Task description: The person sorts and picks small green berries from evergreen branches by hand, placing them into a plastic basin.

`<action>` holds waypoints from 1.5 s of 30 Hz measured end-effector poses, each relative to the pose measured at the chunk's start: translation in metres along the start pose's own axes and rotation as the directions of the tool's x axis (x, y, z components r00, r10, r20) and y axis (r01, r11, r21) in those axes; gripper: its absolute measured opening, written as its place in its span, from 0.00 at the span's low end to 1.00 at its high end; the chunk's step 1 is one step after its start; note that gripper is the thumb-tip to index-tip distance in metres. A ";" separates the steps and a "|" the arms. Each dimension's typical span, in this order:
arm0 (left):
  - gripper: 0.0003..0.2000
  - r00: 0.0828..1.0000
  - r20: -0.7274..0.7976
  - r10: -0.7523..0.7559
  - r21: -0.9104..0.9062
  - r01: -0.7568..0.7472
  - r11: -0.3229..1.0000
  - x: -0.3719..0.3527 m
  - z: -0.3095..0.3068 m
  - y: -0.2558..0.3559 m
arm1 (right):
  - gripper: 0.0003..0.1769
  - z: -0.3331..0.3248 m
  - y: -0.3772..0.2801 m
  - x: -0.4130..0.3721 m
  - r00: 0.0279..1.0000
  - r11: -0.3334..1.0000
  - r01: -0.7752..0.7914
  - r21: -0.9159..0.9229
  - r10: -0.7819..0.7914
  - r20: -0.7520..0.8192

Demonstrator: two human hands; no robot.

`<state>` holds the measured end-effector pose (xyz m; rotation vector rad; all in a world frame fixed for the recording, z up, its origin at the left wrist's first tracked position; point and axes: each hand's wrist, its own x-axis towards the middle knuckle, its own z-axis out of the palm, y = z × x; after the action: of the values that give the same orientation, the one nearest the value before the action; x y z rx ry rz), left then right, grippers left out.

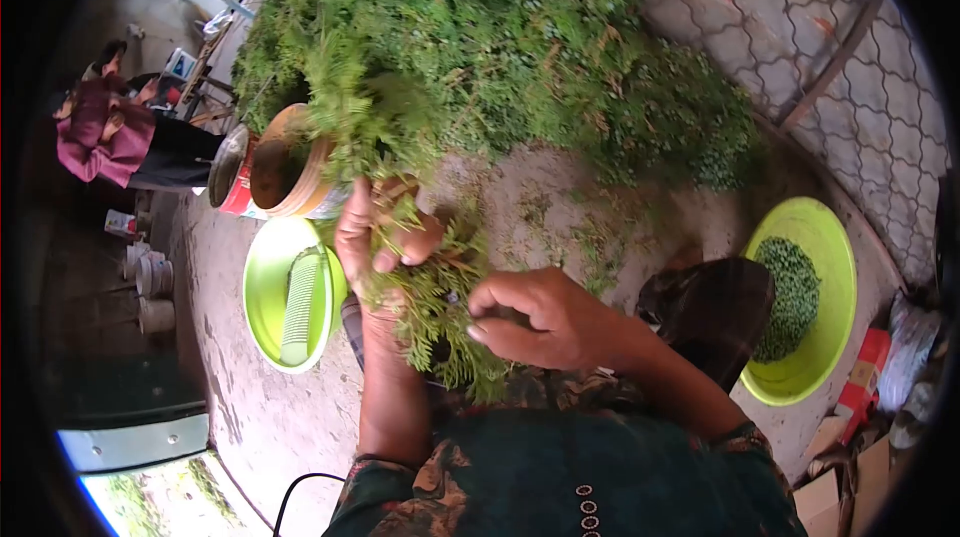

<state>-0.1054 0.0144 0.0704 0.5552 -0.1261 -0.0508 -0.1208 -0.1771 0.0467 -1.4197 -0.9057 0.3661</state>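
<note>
My left hand [390,237] is closed around a leafy green conifer branch [440,342], whose flat sprays hang down over my wrist and lap. More of its foliage stands up, blurred, above the fist. Close against the right side of the sprays is my right hand [555,315], its fingers curled and thumb near the forefinger; whatever lies between the tips is too small to make out. A yellow-green basin [842,287] on the right holds a heap of small green berries or cones [787,299].
A large heap of cut conifer branches [500,47] spreads ahead. On the left stand a lime-green basin [258,307] with a ribbed washboard-like piece [299,307] and two buckets [318,172]. A person [110,142] sits farther left. Cardboard [820,502] lies at lower right.
</note>
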 end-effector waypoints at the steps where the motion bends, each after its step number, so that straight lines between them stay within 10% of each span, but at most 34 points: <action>1: 0.15 0.999 -0.001 -0.051 -0.146 0.050 0.988 0.000 0.000 0.001 | 0.08 0.003 0.002 0.001 0.999 0.995 -0.036 0.096 0.035 0.008; 2: 0.13 0.995 -0.097 0.019 -0.055 -0.024 0.998 -0.001 0.013 -0.001 | 0.08 0.003 0.000 0.000 1.000 0.995 -0.021 0.097 0.020 0.021; 3: 0.11 0.997 -0.079 0.024 0.021 -0.022 1.000 -0.004 0.006 0.002 | 0.08 0.002 -0.005 -0.002 0.939 0.840 -0.343 0.419 0.321 0.126; 4: 0.10 0.998 -0.058 0.026 0.095 -0.021 0.995 -0.005 0.001 0.004 | 0.09 0.002 -0.009 -0.002 0.782 0.494 -0.596 0.633 0.537 0.317; 8: 0.16 0.993 -0.042 -0.107 0.109 0.111 0.988 -0.013 0.006 0.007 | 0.09 0.026 0.010 -0.006 0.757 0.152 -0.583 0.798 0.459 0.466; 11: 0.27 0.903 -0.391 0.178 0.508 0.050 0.860 -0.006 0.021 -0.001 | 0.07 0.033 0.013 -0.005 0.774 0.171 -0.545 0.821 0.478 0.415; 16: 0.24 0.994 -0.114 0.005 0.454 0.048 0.890 0.001 0.027 0.001 | 0.11 0.035 0.030 -0.009 0.762 0.171 -0.512 0.842 0.544 0.352; 30: 0.19 0.894 -0.131 0.429 0.323 -0.371 0.871 -0.002 -0.015 0.045 | 0.09 0.014 0.025 -0.014 0.773 0.365 -0.565 0.740 0.547 0.321; 32: 0.19 0.870 -0.174 0.462 0.542 -0.307 0.782 -0.012 -0.011 0.067 | 0.10 0.012 0.023 -0.016 0.808 0.412 -0.509 0.755 0.532 0.254; 35: 0.22 0.733 -0.288 0.616 0.837 -0.120 0.534 -0.041 -0.017 0.095 | 0.09 0.007 0.018 -0.016 0.831 0.467 -0.448 0.763 0.531 0.163; 45: 0.16 0.124 -0.228 0.966 0.973 -0.014 0.232 -0.184 -0.098 0.193 | 0.09 -0.008 0.015 -0.023 0.751 0.566 -0.341 0.751 0.644 -0.145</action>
<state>-0.2725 0.2441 0.0706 1.4411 0.8122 1.3460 -0.1258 -0.1964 0.0263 -0.9474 0.0617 0.7280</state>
